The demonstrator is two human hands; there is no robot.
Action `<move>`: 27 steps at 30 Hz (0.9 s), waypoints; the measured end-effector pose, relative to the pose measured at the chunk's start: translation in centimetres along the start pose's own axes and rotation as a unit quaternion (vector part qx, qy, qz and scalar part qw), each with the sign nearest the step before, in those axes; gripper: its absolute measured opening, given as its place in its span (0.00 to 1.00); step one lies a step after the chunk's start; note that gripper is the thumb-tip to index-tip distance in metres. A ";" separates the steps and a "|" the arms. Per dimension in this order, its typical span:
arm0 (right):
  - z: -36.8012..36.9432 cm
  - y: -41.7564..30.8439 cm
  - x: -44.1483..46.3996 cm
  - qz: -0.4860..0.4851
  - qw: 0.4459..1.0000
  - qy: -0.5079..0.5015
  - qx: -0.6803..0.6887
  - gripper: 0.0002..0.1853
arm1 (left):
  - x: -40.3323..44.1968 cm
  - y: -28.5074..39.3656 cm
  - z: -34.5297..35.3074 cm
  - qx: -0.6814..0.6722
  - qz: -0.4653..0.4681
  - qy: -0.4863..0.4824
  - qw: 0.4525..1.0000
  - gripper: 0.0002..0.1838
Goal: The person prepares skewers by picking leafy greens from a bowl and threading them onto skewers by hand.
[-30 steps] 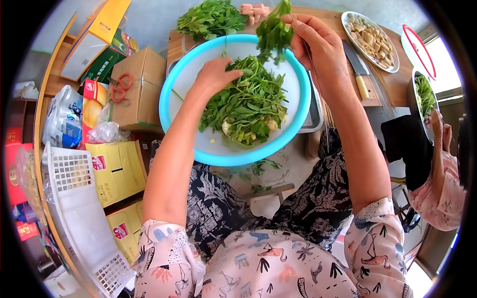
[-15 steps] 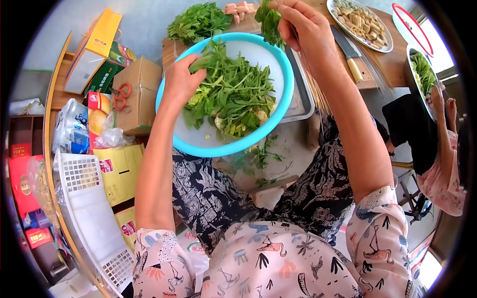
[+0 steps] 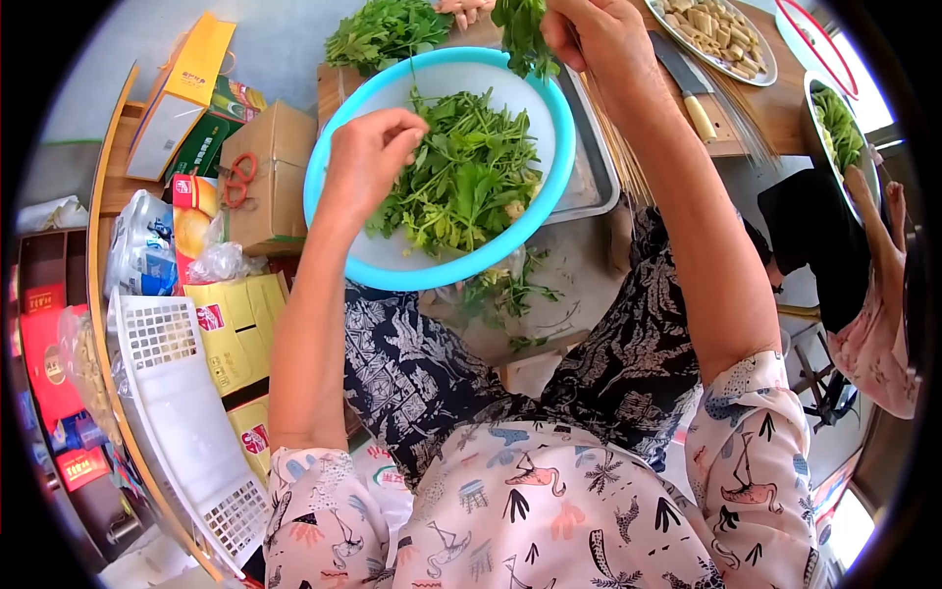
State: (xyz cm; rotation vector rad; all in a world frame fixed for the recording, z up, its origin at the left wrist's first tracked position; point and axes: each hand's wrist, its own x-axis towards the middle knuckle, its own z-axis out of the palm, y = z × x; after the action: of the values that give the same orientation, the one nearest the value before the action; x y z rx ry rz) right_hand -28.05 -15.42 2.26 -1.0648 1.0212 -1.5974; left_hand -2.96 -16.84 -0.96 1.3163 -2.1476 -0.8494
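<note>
A light-blue-rimmed basin [image 3: 329,211] holds a heap of leafy greens [image 3: 471,187], and its near edge hangs over my lap. My left hand [image 3: 368,162] hovers over the left side of the heap, thumb and fingertips pinched together. Whatever lies between those fingertips is too small to make out. Above the basin's far right rim, my right hand [image 3: 599,39] is closed on a bunch of leafy greens [image 3: 525,39], whose leaves hang down to the left of the fingers. The top of that hand is cut off by the frame edge.
Behind the basin lies another pile of greens [image 3: 383,37]. Right of it are a metal tray [image 3: 594,162], thin skewers [image 3: 618,157], a cleaver [image 3: 687,83] and a plate of cut food [image 3: 726,44]. Cartons [image 3: 265,177] stand left. Another person's hand [image 3: 863,191] touches a bowl [image 3: 834,128].
My left hand has let go of the greens it touched and risen slightly to the right, fingers pinched. My right hand has shifted slightly up with its bunch. The basin sits a little higher in view.
</note>
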 end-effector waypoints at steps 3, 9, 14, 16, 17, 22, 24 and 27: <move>0.1 0.3 0.1 -0.003 1.000 -0.004 -0.005 0.11 | 1.9 -1.0 3.0 0.028 0.067 0.013 0.997 0.06; 0.4 0.4 0.3 0.020 1.000 -0.002 -0.015 0.11 | 5.0 -1.4 7.9 0.175 0.097 -0.063 0.978 0.07; 0.2 0.3 0.2 0.019 1.000 -0.012 0.014 0.11 | 3.9 -2.5 8.3 0.322 0.128 -0.104 0.932 0.09; -0.1 0.3 0.1 0.016 1.000 -0.007 0.013 0.11 | 3.2 -2.0 6.2 0.295 0.120 -0.081 0.945 0.11; -0.1 0.3 0.1 0.017 1.000 -0.007 0.011 0.11 | 3.0 -2.1 4.9 0.198 0.076 -0.092 0.973 0.11; 0.3 -0.1 -0.2 0.019 1.000 -0.008 -0.010 0.11 | 1.4 -1.4 0.0 -0.139 -0.030 -0.046 0.989 0.09; 0.3 -0.1 -0.3 0.029 0.999 -0.004 -0.018 0.11 | 1.1 -0.9 -1.3 -0.260 -0.015 -0.023 0.965 0.07; 0.2 0.4 0.0 0.035 0.999 -0.016 -0.007 0.11 | 1.6 -1.5 -1.8 -0.368 -0.025 -0.050 0.928 0.07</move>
State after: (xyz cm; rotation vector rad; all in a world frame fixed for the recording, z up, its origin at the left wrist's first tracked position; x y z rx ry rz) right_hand -27.79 -15.56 1.97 -1.0486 1.0382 -1.5150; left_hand -1.53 -19.30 -0.61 0.9364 -1.5885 -1.5709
